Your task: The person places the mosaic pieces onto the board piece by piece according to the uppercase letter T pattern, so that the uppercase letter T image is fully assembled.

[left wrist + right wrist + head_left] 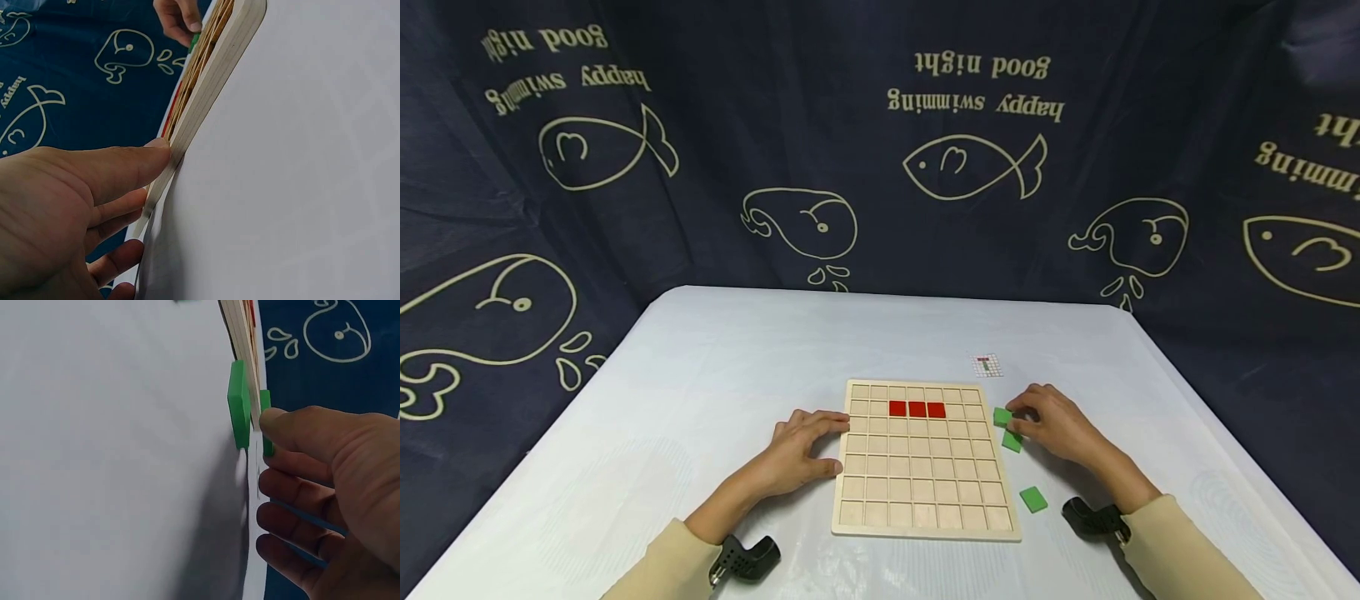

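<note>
A square wooden grid board [927, 534] lies on the table, with three red tiles [917, 409] side by side in its second row from the far edge. My left hand [801, 454] touches the board's left edge, its fingers [119, 203] spread and fairly straight. At the right of the board, my right hand [1060, 423] pinches a green tile [1002, 416] between thumb and index finger; the other fingers [294, 519] curl loosely. Just nearer, a second green tile [1012, 442] lies close to the thumb. Another green tile [1033, 499] lies apart, by the board's near right corner.
A small printed grid card [987, 365] with a red and green T shape lies beyond the board's far right corner. White cloth [737, 350] covers the table. A dark blue curtain [865, 100] with fish and whale drawings hangs behind and around it.
</note>
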Tool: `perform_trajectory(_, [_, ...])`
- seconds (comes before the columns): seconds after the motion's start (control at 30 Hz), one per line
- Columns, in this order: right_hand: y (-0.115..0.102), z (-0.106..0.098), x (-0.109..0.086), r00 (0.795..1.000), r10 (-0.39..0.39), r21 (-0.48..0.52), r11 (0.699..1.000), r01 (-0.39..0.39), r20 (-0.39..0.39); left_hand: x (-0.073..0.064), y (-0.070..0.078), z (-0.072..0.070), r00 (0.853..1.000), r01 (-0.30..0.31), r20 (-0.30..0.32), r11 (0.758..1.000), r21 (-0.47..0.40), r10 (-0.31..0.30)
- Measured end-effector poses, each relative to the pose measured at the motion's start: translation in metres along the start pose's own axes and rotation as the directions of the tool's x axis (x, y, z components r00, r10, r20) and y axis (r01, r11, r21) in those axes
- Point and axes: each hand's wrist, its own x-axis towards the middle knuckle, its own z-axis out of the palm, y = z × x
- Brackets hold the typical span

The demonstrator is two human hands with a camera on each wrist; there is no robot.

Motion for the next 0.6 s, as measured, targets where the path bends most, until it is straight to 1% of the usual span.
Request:
perform_trajectory(0.13, [-0.007,-0.001,0.001,1.0,-0.011,0.017,1.0,0.011,0.009,0.0,0.0,0.0,1.0,-0.001,0.001,1.0,-0.001,0.001])
perform_trajectory(0.37, [-0.021,-0.003,0.004,0.998,-0.058,0.03,0.998,0.058,0.017,0.0,0.0,0.0,1.0,0.0,-0.002,1.0,0.001,0.0])
perform_trajectory(0.6, [-0.033,0.0,0.008,0.99,-0.143,0.057,0.988,0.142,0.013,0.0,-0.001,0.0,1.0,-0.001,0.001,1.0,-0.002,0.001])
